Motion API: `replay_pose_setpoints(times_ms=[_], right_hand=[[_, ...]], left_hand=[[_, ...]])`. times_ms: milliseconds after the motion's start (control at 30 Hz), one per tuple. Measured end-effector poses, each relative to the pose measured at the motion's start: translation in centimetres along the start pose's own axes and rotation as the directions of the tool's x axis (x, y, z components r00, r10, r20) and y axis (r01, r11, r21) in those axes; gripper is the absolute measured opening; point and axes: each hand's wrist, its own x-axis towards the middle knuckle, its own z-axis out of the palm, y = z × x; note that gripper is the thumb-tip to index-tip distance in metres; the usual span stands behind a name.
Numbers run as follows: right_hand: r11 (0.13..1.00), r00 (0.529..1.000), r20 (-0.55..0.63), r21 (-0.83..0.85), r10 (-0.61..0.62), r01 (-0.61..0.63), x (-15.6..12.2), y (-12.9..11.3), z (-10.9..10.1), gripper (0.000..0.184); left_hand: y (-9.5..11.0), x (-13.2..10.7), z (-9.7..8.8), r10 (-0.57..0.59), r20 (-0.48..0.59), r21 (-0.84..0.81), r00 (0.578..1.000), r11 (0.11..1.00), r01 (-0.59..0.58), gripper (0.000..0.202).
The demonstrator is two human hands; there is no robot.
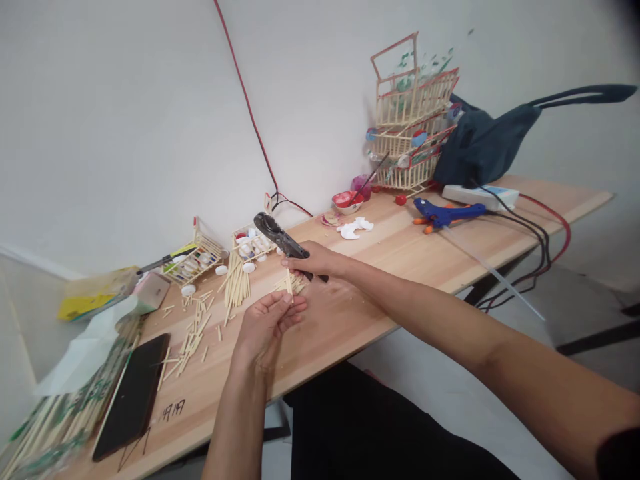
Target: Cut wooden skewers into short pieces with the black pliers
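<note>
My left hand (273,315) pinches a short pale wooden stick (289,283) that points up between its fingertips. Just above and to the right, my right hand (316,261) is wrapped around a black pliers-like hand tool (283,237), its bulky head tilted up and left; the exact kind is unclear. The stick's upper end is close to the right fingers; I cannot tell whether they touch it. Behind both hands lies a small pile of cut stick pieces (300,285). More long sticks (237,283) lie bunched to the left, with loose short pieces (193,337) nearer me.
Two small stick carts (196,260) stand by the wall, left of the hands. A phone (133,398) and bagged sticks (65,427) lie front left. Stacked stick carts (414,137), a red-stained bowl (347,201), a blue glue gun (447,212) and a dark bag (493,143) are rightward.
</note>
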Motion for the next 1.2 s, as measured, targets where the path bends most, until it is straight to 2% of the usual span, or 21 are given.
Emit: replay_pose_setpoints(times_ms=[200,367,433,500,600,733,1000,1200], right_hand=[[0.999,0.998,-0.05,-0.017,0.029,-0.03,0.1,0.0,0.2,0.021],[0.986,0.998,0.003,0.158,0.055,-0.055,0.1,0.0,0.6,0.032],[0.981,0.997,0.026,0.176,0.079,-0.082,-0.1,-0.4,0.8,0.034],[0.987,0.997,0.036,0.141,0.073,-0.078,-0.4,-1.0,0.9,0.033],[0.999,0.999,0.05,0.048,0.006,-0.009,-0.7,-1.5,1.0,0.029],[0.998,1.0,0.03,-0.06,-0.009,0.01,-0.5,-1.2,1.0,0.024],[0.991,0.999,-0.007,-0.13,0.038,-0.038,-0.3,-0.7,1.1,0.018],[0.993,0.995,-0.028,-0.076,0.092,-0.094,0.0,-0.3,1.0,0.019]], left_hand=[[-0.2,0.1,0.2,0.053,-0.036,0.002,0.998,0.999,-0.053,0.03],[-0.2,0.4,-0.1,0.176,-0.084,0.068,0.981,0.983,-0.17,0.034],[-0.2,0.7,-0.4,0.224,-0.096,0.086,0.97,0.973,-0.216,0.032],[-0.3,1.0,-0.6,0.259,-0.108,0.1,0.96,0.963,-0.248,0.031],[-0.5,1.5,-0.7,0.289,-0.118,0.12,0.95,0.954,-0.275,0.031],[-0.7,2.0,-0.4,0.322,-0.11,0.156,0.94,0.94,-0.304,0.032],[-0.4,2.5,-0.3,0.318,-0.104,0.177,0.942,0.938,-0.297,0.032],[-0.8,1.5,-0.6,0.223,0.0,-0.023,0.975,0.974,-0.223,0.037]])
